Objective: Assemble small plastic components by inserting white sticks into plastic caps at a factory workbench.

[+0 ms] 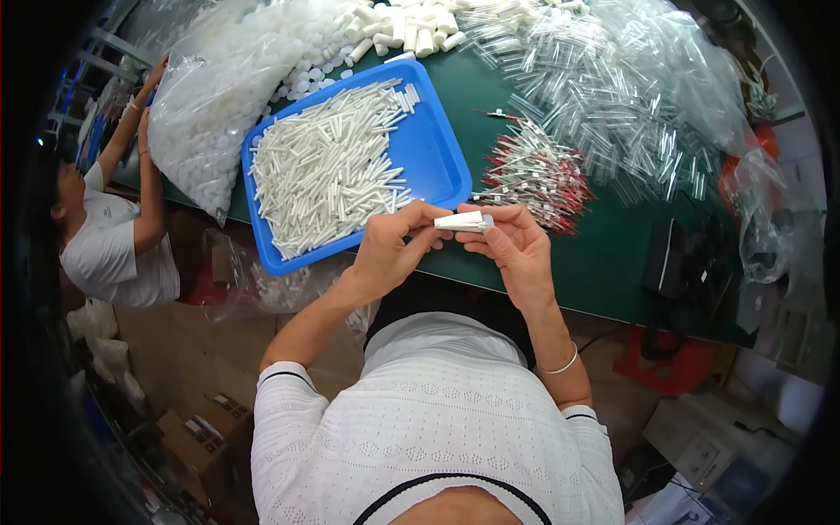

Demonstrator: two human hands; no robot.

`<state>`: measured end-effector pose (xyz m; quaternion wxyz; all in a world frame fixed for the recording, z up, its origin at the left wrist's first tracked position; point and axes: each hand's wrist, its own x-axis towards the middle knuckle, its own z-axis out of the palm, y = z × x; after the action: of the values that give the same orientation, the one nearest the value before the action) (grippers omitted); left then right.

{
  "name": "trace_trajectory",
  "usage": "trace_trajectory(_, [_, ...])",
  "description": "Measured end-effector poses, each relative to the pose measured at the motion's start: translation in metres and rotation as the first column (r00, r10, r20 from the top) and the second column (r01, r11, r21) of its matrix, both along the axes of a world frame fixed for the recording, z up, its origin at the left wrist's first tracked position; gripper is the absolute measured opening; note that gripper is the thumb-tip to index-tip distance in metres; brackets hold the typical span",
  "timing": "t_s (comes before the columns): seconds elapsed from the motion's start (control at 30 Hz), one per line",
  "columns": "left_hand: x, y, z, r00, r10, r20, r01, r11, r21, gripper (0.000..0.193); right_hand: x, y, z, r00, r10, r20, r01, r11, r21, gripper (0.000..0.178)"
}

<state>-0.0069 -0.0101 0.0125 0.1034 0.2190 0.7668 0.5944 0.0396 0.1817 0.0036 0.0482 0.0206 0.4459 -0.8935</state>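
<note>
Labels (208, 429), pale with dark marks, on cardboard boxes (185, 462) at lower left; could not read such small print. Noticed also one small pale mark on a black box (667, 254) at the right of the green surface (612, 262).

Counted one white piece (459, 222) between two hands, above the near part of the surface; could not tell whether single or several pieces together. Pinched its left end in the fingers of the left hand (395, 247) and grasped its partly clear right end in those of the right hand (519, 254).

Counted one blue tray (437, 166), heaped over most of its floor with white sticks (324, 166), too many to number. Just right of it, saw one pile of thin red and white parts (535, 175). Farther back, found clear tubes (604, 114), partly under crumpled plastic (682, 44), and thick white cylinders (424, 37) beyond the tray. At the left, saw one big clear bag (206, 114) of small white caps and, beside it, one other person (114, 249). Hid part of the tray's near rim behind the left hand.
</note>
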Motion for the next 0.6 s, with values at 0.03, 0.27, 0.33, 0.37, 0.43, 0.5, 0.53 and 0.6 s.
trace_trajectory(0.03, [-0.001, -0.001, 0.001, 1.0, -0.019, 0.01, 0.019, 1.0, 0.001, 0.02, -0.001, -0.001, 0.001, 0.999, 0.005, -0.033, -0.003, 0.998, 0.063, 0.02])
trace_trajectory(0.27, [-0.002, -0.006, 0.011, 0.993, 0.026, 0.115, -0.031, 0.999, 0.036, 0.019, -0.002, -0.016, 0.004, 0.988, -0.073, -0.133, 0.115, 0.931, 0.345, 0.02])
trace_trajectory(0.33, [-0.009, -0.008, 0.013, 0.99, -0.004, 0.142, -0.006, 0.998, 0.067, 0.017, -0.007, -0.011, 0.016, 0.939, 0.06, -0.34, 0.252, 0.552, 0.795, 0.021])
trace_trajectory(0.37, [-0.011, -0.008, 0.013, 0.983, -0.042, 0.179, 0.032, 0.998, 0.054, 0.016, -0.015, -0.013, 0.025, 0.827, 0.142, -0.544, 0.455, 0.397, 0.797, 0.024])
trace_trajectory(0.43, [-0.022, -0.003, 0.016, 0.967, -0.133, 0.218, 0.119, 0.99, 0.079, 0.012, -0.023, -0.01, 0.024, 0.781, 0.178, -0.598, 0.526, 0.327, 0.785, 0.026])
trace_trajectory(0.5, [-0.062, -0.007, 0.035, 0.827, -0.355, 0.435, 0.328, 0.934, 0.139, 0.013, -0.029, -0.003, 0.022, 0.73, 0.196, -0.654, 0.609, 0.247, 0.754, 0.024])
trace_trajectory(0.53, [-0.087, -0.005, 0.027, 0.915, -0.296, 0.273, 0.295, 0.954, 0.046, 0.012, -0.03, 0.001, 0.022, 0.724, 0.198, -0.661, 0.618, 0.24, 0.749, 0.024])
trace_trajectory(0.6, [-0.138, 0.016, 0.023, 0.988, -0.059, -0.143, 0.033, 0.984, -0.173, 0.009, -0.028, 0.007, 0.022, 0.829, 0.111, -0.549, 0.502, 0.288, 0.816, 0.02])
